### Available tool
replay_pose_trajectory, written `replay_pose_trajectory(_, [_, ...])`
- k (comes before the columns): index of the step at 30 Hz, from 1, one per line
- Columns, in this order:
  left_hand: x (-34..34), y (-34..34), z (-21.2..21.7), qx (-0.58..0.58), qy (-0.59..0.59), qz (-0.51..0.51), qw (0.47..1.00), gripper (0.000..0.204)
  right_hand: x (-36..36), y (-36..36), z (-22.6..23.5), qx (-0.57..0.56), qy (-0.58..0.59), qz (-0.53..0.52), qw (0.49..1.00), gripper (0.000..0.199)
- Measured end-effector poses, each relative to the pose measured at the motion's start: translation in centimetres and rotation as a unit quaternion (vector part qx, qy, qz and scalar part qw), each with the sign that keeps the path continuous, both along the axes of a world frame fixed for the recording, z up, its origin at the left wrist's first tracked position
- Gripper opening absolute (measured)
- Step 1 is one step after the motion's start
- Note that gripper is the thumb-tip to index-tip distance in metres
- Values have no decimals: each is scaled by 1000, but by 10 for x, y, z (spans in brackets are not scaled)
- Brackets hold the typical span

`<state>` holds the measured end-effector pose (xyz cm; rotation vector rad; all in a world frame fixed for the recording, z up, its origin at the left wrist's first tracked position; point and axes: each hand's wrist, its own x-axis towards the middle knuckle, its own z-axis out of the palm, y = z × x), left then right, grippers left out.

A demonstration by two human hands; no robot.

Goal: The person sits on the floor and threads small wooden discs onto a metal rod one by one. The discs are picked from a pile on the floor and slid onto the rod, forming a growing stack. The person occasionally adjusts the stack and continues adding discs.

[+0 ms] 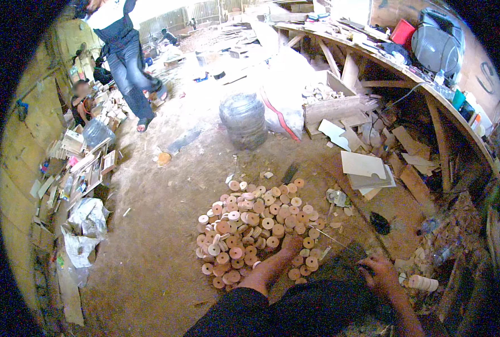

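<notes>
On the dirt floor before me lies a broad heap of small round wooden discs (236, 253), each with a hole through its centre. My left hand (292, 246) reaches down into the heap's right side; its fingers are hidden in shadow among the discs, so I cannot tell whether it grips one. To the right, my right hand (378, 273) is closed around the near end of a thin rod or wire (331, 238). Its far tip points toward the heap's right edge. Beside my right hand, a row of similar discs (422, 283) lies on its side.
A clear plastic drum (242, 121) stands beyond the heap, beside a white sack (283, 115). Wood offcuts (365, 168) litter the right side below a long bench (368, 42). Crumpled plastic (85, 227) and scrap lie left. A person (127, 67) stands at the far left; another sits nearby.
</notes>
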<state>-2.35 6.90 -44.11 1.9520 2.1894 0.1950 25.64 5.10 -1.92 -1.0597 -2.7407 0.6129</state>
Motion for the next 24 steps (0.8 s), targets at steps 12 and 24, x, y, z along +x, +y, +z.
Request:
replay_pose_trajectory(12, [-11,-7,-15,90,68,-66,991,21,7,-4,5,14,15,5,1000,17])
replay_pose_trajectory(24, [-19,-17,-16,66,143,-149,976,17,12,3,-7,21,46,7,999,20])
